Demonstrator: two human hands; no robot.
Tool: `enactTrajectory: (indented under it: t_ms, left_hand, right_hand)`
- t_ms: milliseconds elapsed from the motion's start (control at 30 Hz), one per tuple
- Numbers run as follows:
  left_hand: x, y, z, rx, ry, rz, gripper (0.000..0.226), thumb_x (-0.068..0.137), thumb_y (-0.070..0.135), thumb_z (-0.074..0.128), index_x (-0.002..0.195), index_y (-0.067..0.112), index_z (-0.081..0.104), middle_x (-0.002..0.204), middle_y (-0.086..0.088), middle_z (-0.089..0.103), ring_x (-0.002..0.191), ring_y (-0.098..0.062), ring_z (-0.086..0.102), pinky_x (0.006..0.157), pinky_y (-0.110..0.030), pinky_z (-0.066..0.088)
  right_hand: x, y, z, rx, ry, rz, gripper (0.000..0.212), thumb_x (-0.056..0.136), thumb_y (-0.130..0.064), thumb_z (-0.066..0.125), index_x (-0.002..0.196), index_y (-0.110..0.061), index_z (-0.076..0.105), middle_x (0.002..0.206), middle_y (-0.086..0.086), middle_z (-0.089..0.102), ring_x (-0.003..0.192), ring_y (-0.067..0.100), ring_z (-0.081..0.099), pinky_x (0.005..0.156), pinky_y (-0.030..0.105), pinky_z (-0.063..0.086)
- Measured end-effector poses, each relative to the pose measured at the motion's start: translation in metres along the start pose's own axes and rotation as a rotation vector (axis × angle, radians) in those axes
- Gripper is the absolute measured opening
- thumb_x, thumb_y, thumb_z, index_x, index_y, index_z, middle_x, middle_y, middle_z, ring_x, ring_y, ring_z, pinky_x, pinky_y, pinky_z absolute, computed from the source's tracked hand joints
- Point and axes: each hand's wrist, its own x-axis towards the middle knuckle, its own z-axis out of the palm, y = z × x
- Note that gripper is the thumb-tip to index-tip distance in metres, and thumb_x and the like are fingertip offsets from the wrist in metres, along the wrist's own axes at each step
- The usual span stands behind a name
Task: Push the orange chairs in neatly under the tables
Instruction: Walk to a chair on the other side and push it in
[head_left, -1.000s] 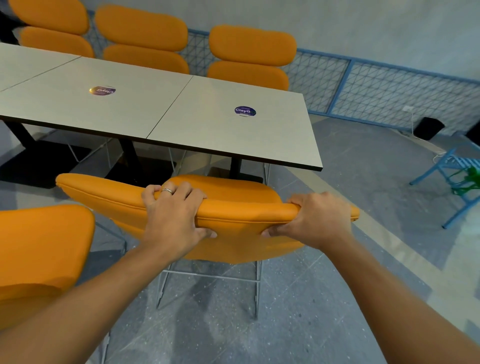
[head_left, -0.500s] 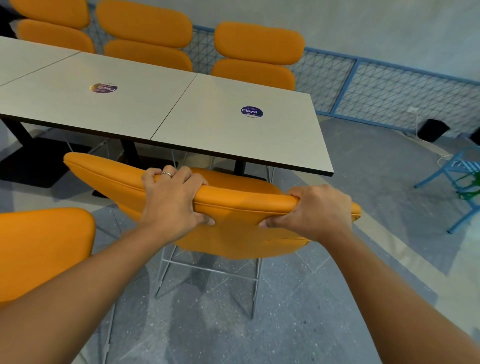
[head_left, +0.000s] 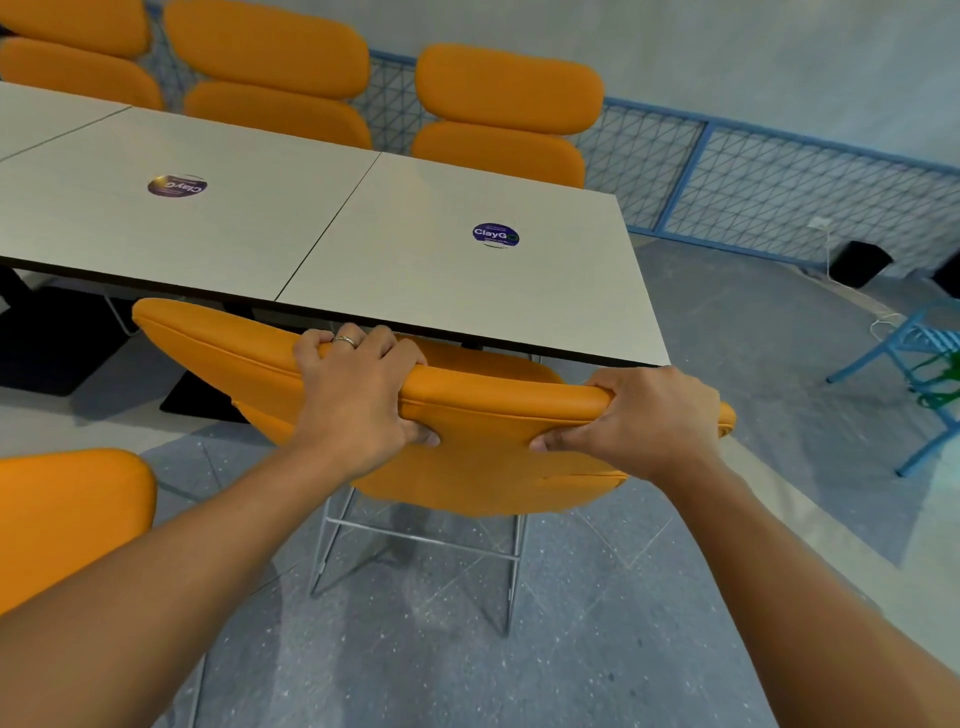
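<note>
- Both of my hands grip the top edge of the backrest of the orange chair (head_left: 483, 467): my left hand (head_left: 358, 395) near the middle, my right hand (head_left: 644, 421) towards the right end.
- My fingers curl over the far side of the padding, so their tips are hidden from me. Only the thumbs show, pressed into the near face.
- A ring (head_left: 344, 340) sits on one finger of my left hand.
- The chair stands at the near edge of the right-hand table (head_left: 441, 296) and at an angle to it. Its left end reaches the table edge, and its right end juts out past the table corner.
- The backrest hides most of the seat. A strip of orange shows just under the tabletop.
- The wire legs (head_left: 415, 545) show below the backrest, on the grey floor.
- A second orange chair (head_left: 67, 519) at lower left is cut off by the frame.
- Three orange chairs (head_left: 509, 114) stand across the tables, their seats hidden behind the tabletops. The leftmost is cut off.
- The round sticker (head_left: 495, 235) reads "ClayG", and its smaller print is too fine to read.
- A blue chair (head_left: 914, 364) at the right edge is partly out of view and carries something green I cannot make out.
</note>
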Motion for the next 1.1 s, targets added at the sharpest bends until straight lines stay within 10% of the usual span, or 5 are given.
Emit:
enactTrajectory:
  t_ms: [1100]
  left_hand:
    - [0.098,-0.013,0.028,-0.032,-0.085,-0.016,0.077,0.048,0.073,0.075,0.114,0.037,0.058,0.110,0.009,0.057,0.111,-0.023,0.046,0.101,-0.042,0.018]
  right_hand:
    - [0.096,0.018,0.018,-0.065,0.054,-0.044,0.086,0.053,-0.103,0.043,0.097,-0.034,0.068,0.080,-0.013,0.064,0.079,0.011,0.060,0.076,0.034,0.049]
